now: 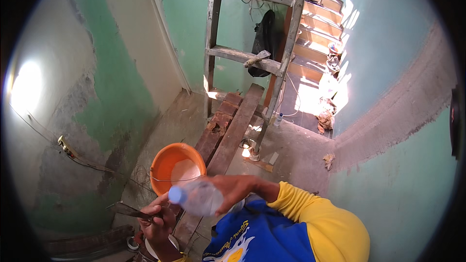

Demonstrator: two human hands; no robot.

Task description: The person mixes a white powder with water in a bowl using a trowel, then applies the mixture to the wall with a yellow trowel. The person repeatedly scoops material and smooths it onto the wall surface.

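My right hand (234,188) is wrapped round a clear plastic bottle (203,199) with a blue cap, which lies nearly sideways with its cap to the left. Close by the cap, my left hand (158,218) grips a flat-bladed tool (125,208) that looks like a putty knife, its blade pointing left. The fingers hide most of its handle. Just beyond both hands stands an orange bucket (158,165) with a wire handle and some whitish material inside. A white round container (171,242) shows partly behind my left forearm.
Wooden planks (238,128) run from below me to a metal ladder (212,34). A brush-like tool (257,58) lies on a rung; a black bag (264,34) hangs behind. A lit lamp (246,152) sits low. Stairs (318,34) rise at the back right. Patched walls flank me.
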